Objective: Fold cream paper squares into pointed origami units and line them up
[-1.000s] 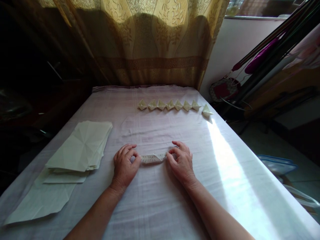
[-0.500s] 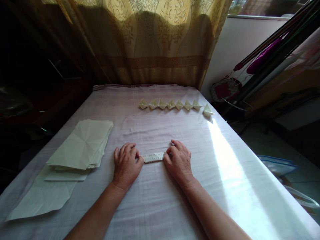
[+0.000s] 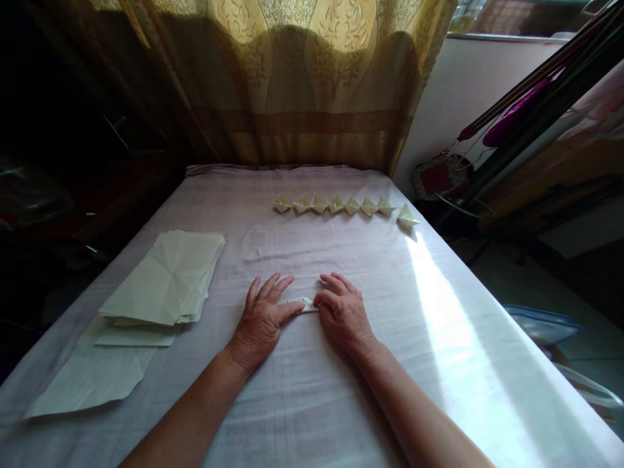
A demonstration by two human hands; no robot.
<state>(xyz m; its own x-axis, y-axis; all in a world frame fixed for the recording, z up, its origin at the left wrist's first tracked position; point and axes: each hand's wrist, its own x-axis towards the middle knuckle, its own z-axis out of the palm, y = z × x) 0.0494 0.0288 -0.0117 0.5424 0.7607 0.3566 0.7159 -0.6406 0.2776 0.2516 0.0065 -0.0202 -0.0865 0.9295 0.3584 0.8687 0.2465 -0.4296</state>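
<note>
A small folded strip of pale paper [image 3: 305,304] lies on the white cloth-covered table [image 3: 439,312], mostly covered by my two hands. My left hand [image 3: 263,318] rests flat on its left part with the fingers stretched out. My right hand [image 3: 341,311] presses on its right end with the fingers curled down. Only a short bit of the strip shows between the hands. A row of several small folded paper boats [image 3: 336,204] stands farther back, with one more paper boat [image 3: 406,216] set apart at the right.
A stack of creased pale paper sheets [image 3: 168,279] lies at the left on a larger sheet [image 3: 88,380]. A patterned yellow curtain [image 3: 292,78] hangs behind the table. Dark poles [image 3: 536,97] lean at the right, and a blue-rimmed container [image 3: 541,322] sits on the floor.
Both hands have moved toward each other over the strip, covering most of it. My left fingers went from curled to stretched flat. The camera shifted slightly.
</note>
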